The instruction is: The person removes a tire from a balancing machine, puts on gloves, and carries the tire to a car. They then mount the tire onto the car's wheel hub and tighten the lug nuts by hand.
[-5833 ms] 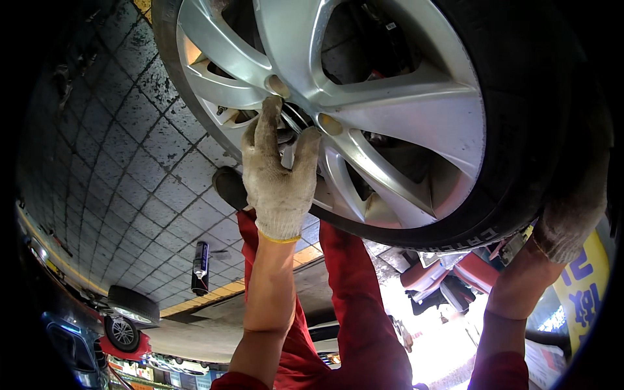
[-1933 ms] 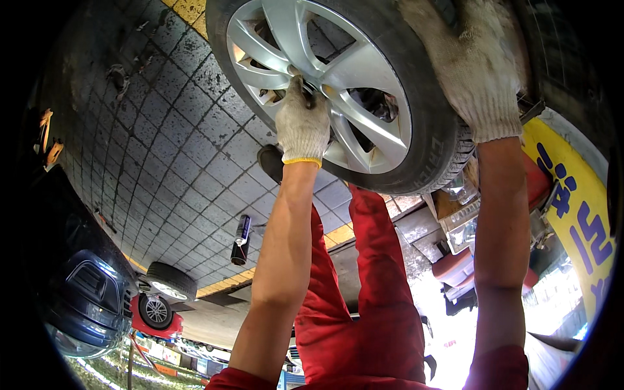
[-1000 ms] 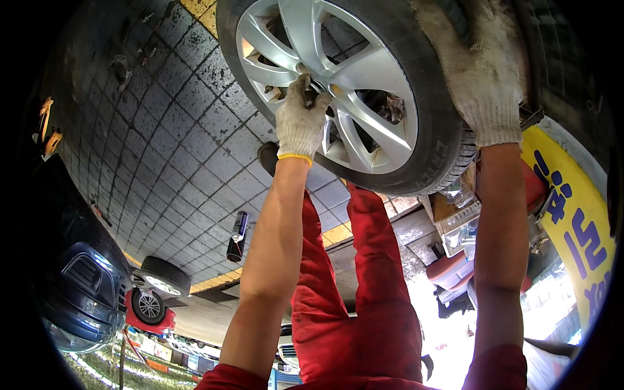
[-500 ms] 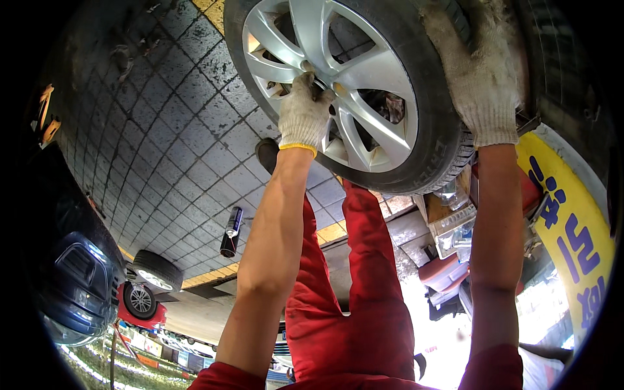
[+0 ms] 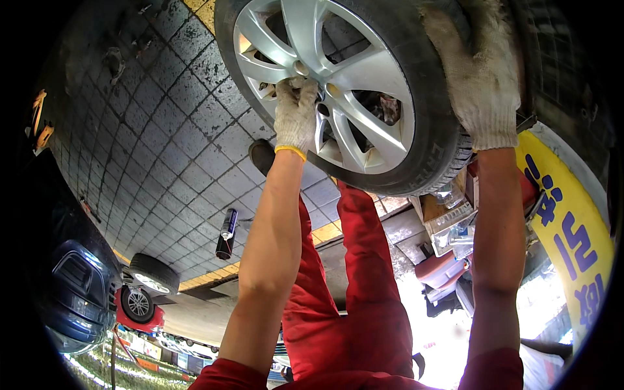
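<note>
A car wheel with a silver alloy rim (image 5: 364, 68) and a black tyre (image 5: 432, 104) fills the upper middle. My left hand (image 5: 296, 117), in an off-white knit glove with a yellow cuff edge, is at the rim's centre beside the bolt holes. Its fingers are closed and bent inward; whatever may be between them is hidden. On the tyre's right side lies my gloved right hand (image 5: 484, 91), palm against the rubber, with thumb and fingers spread apart. The upper fingertips run into the top edge of the view.
Two spray cans (image 5: 227, 234) lie on the grey tiled floor (image 5: 195, 188). A loose wheel (image 5: 155, 273) rests farther left, near a dark blue car (image 5: 81, 279) and a red car (image 5: 140, 305). Boxes and supplies (image 5: 448, 227) stand below the tyre, beside a yellow banner (image 5: 569, 227).
My left hand has shifted slightly left and down at the hub, and its fingers have curled in more. The wheel appears slightly left of before. My right hand stays on the tyre.
</note>
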Demonstrator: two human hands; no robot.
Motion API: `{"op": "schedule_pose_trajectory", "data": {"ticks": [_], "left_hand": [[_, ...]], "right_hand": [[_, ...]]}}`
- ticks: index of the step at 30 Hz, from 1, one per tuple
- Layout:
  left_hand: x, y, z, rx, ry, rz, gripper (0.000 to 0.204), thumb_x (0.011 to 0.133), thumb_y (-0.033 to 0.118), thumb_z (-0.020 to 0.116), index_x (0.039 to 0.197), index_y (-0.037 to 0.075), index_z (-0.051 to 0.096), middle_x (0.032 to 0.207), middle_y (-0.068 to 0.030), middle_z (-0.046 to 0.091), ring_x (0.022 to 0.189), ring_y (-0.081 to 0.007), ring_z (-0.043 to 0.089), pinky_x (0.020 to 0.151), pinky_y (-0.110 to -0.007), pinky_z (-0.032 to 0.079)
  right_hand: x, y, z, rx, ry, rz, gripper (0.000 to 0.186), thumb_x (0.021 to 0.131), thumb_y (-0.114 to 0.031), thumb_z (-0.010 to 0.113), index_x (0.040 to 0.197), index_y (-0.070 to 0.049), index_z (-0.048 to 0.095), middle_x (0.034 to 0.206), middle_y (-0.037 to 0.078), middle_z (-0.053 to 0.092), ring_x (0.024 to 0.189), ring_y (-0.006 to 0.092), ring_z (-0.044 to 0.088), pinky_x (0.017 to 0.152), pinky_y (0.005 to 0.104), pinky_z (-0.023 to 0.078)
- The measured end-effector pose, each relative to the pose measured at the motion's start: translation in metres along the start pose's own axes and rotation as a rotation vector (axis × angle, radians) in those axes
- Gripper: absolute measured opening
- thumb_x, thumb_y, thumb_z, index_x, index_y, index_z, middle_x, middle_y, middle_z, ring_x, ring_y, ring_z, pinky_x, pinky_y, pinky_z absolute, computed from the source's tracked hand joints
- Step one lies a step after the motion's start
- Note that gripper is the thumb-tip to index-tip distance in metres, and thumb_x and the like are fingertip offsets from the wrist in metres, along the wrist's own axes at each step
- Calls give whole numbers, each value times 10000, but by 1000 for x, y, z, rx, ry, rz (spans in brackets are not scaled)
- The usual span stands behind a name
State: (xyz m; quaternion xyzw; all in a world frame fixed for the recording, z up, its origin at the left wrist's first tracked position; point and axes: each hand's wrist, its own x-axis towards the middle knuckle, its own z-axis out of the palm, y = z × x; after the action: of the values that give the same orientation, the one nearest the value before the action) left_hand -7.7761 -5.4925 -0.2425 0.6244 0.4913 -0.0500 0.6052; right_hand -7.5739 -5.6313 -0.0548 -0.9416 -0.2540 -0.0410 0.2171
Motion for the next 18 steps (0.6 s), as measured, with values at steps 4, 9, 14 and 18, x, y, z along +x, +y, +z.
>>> {"op": "schedule_pose_trajectory", "data": {"ticks": [4, 9, 14, 18], "left_hand": [[-4, 17, 5, 94, 18, 2, 527, 1011, 524, 644, 1264, 64, 605, 1077, -180, 758, 1046, -355, 730, 958, -457, 528], [4, 0, 2, 7, -8, 29, 487, 1026, 494, 651, 1235, 56, 612, 1024, -154, 741, 956, -295, 698, 925, -412, 528], [8, -6, 7, -86, -23, 76, 417, 1055, 412, 644, 1231, 36, 610, 1037, -141, 730, 941, -256, 674, 914, -398, 529], [-1, 6, 2, -36, -48, -10, 456, 1045, 413, 654, 1304, 39, 617, 1049, -136, 728, 965, -253, 675, 937, -395, 529]], "right_hand": [[0, 4, 3, -8, 22, -10, 575, 967, -358, 785, 1410, -28, 626, 1308, 222, 682, 1254, 392, 648, 1096, 457, 500], [3, -6, -1, -78, -2, -24, 546, 964, -310, 777, 1405, -26, 626, 1300, 223, 682, 1235, 393, 652, 1081, 460, 504], [3, -16, -16, -47, -50, -65, 529, 971, -302, 762, 1397, -19, 627, 1302, 227, 682, 1243, 395, 650, 1084, 457, 503], [2, -4, -1, 41, -22, 43, 541, 974, -301, 762, 1410, -13, 623, 1331, 229, 680, 1270, 382, 648, 1104, 447, 496]]}}
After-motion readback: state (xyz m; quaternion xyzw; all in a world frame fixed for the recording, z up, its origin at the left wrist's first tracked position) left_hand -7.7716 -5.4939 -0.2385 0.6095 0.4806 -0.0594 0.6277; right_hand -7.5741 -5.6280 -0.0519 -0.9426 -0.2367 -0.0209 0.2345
